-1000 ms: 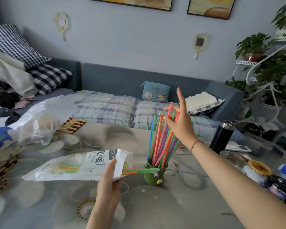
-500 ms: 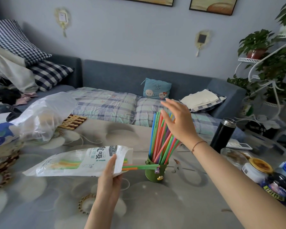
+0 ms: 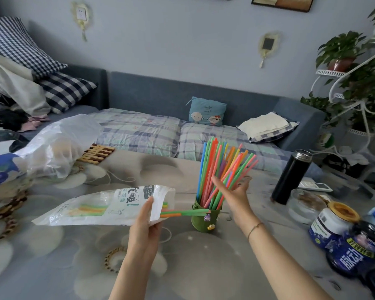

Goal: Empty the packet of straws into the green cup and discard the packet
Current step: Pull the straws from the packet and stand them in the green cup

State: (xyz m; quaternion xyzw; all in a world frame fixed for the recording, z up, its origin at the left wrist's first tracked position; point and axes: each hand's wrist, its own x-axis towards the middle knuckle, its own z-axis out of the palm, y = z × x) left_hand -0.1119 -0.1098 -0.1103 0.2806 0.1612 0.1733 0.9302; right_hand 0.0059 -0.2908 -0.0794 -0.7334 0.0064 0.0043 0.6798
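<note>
Two hands are in my feed, with one packet, one green cup (image 3: 206,220) and one black flask (image 3: 290,176). The cup stands on the table (image 3: 74,267), and I take it as my marker.

My left hand (image 3: 145,224), just left of the cup, pinches the packet (image 3: 100,208) near its open mouth, thumb on top. The packet lies roughly level, its sealed end pointing away from the cup. At least two loose straws (image 3: 184,213), one green and one orange, reach from its mouth to the cup's rim; more show through the film.

The standing straws (image 3: 217,167) in the cup are bunched too tightly for an exact count. They are blue, green, orange, pink and purple, fanning up and to the right. My right hand (image 3: 234,195), just right of the cup, is spread wide with its palm against them, gripping nothing.

The packet carries bold Chinese characters ending in an exclamation mark. Right of the cup, past the flask, sit a glass bowl (image 3: 303,204) and blue-labelled jars (image 3: 331,228); the nearest container shows white Chinese characters.

A grey flower-patterned cloth covers the table. Beyond the cup is a blue-grey sofa (image 3: 204,98) with a small cartoon cushion (image 3: 207,112). Far left of the cup lies a clear plastic bag (image 3: 59,148), and far right a white plant stand (image 3: 355,83).
</note>
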